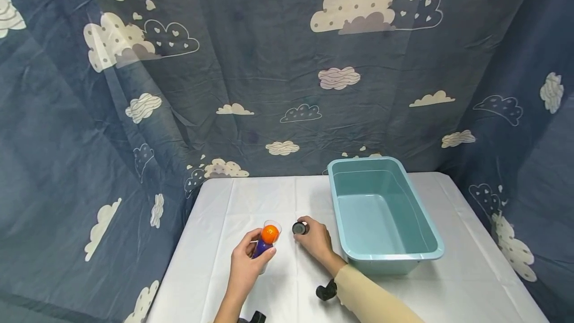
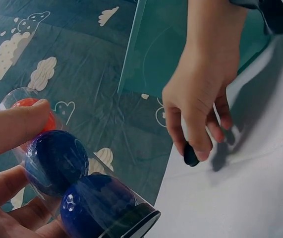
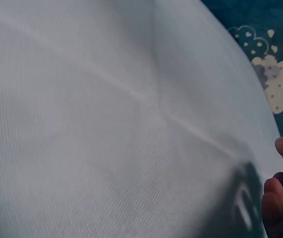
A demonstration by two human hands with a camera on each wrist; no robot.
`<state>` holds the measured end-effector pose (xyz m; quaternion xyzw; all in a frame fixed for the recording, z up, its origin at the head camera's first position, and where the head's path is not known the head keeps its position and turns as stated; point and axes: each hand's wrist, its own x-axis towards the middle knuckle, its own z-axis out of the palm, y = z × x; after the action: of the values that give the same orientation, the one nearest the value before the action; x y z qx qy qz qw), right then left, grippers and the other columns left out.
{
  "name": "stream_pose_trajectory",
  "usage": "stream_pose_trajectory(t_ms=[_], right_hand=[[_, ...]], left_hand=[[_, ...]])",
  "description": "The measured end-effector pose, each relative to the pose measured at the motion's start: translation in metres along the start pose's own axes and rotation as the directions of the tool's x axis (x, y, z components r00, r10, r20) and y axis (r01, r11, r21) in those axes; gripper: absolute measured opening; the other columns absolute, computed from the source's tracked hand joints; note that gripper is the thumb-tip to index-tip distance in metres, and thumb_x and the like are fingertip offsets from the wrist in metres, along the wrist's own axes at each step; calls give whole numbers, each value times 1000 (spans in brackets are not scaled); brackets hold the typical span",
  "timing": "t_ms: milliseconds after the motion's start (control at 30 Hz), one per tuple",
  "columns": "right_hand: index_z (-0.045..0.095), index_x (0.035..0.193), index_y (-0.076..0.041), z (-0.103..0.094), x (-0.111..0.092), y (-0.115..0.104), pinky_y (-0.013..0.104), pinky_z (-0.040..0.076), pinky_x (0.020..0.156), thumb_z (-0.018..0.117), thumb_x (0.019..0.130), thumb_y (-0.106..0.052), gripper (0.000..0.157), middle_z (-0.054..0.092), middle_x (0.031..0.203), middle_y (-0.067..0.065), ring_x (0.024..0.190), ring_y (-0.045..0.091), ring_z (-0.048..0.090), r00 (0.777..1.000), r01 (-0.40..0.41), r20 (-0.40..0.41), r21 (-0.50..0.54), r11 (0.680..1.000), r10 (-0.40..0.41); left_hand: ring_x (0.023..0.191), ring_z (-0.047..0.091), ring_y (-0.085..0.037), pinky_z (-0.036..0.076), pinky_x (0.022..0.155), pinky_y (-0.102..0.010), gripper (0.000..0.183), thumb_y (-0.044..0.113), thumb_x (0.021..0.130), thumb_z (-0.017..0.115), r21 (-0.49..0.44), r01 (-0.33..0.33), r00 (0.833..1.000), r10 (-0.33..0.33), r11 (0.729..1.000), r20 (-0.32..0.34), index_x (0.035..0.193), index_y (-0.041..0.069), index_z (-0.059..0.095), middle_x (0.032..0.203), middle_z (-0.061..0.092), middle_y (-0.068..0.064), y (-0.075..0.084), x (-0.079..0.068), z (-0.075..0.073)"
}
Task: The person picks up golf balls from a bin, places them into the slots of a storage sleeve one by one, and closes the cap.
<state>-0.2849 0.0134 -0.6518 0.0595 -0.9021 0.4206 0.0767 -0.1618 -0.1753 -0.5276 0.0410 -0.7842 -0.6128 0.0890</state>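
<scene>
My left hand [image 1: 244, 265] grips a clear plastic tube [image 2: 95, 157] holding balls. An orange ball [image 1: 270, 234] sits at the tube's upper end. Below it in the left wrist view are one blue ball [image 2: 57, 161] and another blue ball [image 2: 94, 203], the latter by the tube's dark base [image 2: 136, 220]. Over the table to the right, my right hand [image 1: 317, 241] pinches a small round black cap [image 1: 299, 228] between thumb and fingers, apart from the tube. Only its fingertips [image 3: 275, 203] and part of the cap show at the edge of the right wrist view.
A light teal plastic basin [image 1: 381, 258] stands on the table just right of my right hand. White cloth covers the table [image 1: 224, 223]. Dark blue curtains [image 1: 269, 54] with cloud prints hang behind and at both sides.
</scene>
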Motion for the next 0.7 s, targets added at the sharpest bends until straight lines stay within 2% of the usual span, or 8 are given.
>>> stream_pose_trajectory(t_ms=[133, 267, 500, 600, 700], right_hand=[[71, 115, -13, -6, -2, -11, 29, 45, 52, 86, 73, -11, 45, 60, 73, 0, 55, 10, 54, 999, -15, 32, 138, 990, 11], [70, 117, -13, -13, -4, -22, 27, 47, 47, 85, 73, -6, 47, 61, 75, 4, 53, 10, 58, 997, -55, 69, 259, 964, 38], [68, 122, -9, -29, -13, -40, 29, 56, 56, 85, 73, -1, 52, 62, 81, 8, 62, 15, 65, 991, -82, 132, 439, 895, 26], [68, 121, -12, -38, -19, -51, 29, 57, 59, 86, 74, -1, 52, 63, 83, 8, 65, 16, 64, 989, -69, 146, 473, 878, -1], [68, 122, -13, -46, -23, -59, 27, 56, 60, 87, 74, -3, 52, 64, 84, 6, 66, 16, 63, 988, -41, 148, 474, 880, -34]], left_hand=[[97, 67, -25, 56, 83, -31, 50, 6, 79, 85, -7, -2, 1000, 2, 1000, 1, 125, 9, 65, 117, 65, -12, 2, 1, 1], [97, 68, -21, 56, 83, -31, 52, 12, 79, 87, -7, -12, 1000, 12, 1000, -1, 126, 13, 65, 118, 65, -9, -11, 5, 2], [93, 69, -19, 56, 81, -30, 53, 23, 77, 90, -16, -57, 998, 57, 998, 5, 124, 18, 66, 116, 66, -6, -21, 9, 0], [94, 69, -20, 56, 82, -30, 52, 20, 79, 88, -5, -52, 999, 52, 999, 1, 125, 16, 66, 116, 65, -8, -11, 6, 0], [95, 69, -22, 56, 83, -31, 50, 12, 80, 86, 6, -40, 999, 40, 999, -4, 125, 11, 65, 117, 65, -11, 3, 2, 1]])
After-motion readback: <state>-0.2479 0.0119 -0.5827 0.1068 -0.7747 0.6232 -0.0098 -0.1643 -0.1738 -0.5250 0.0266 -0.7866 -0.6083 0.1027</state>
